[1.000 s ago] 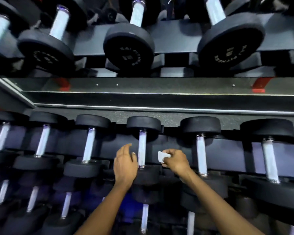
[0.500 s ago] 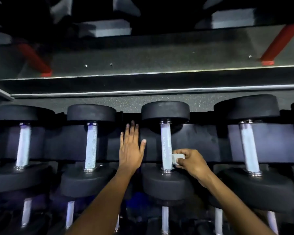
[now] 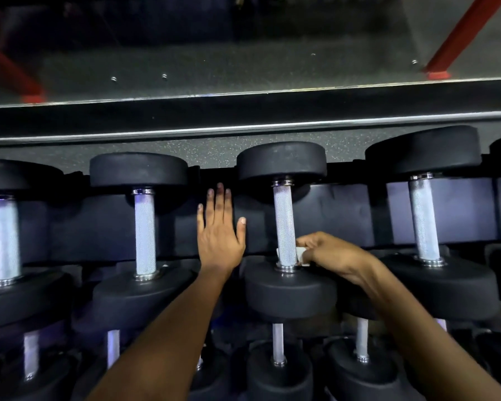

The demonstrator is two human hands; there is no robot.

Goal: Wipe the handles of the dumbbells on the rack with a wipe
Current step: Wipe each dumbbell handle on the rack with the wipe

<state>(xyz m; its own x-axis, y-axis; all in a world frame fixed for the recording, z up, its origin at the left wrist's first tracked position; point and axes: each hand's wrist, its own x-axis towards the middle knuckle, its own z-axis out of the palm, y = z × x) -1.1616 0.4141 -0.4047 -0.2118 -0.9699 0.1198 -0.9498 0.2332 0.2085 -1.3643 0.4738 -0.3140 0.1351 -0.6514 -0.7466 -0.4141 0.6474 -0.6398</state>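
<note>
The right hand now has the wipe pinched in curled fingers against the bottom of the handle, where a second ago it hovered beside it, so wiping has begun. Farther in, the left hand lies flat with straight fingers on the rack, holding nothing.

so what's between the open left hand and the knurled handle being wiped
Nothing but the bare dark padded rack backing: the head view shows the flat left hand apart from the knurled steel dumbbell handle, where the right hand holds the white wipe.
</note>
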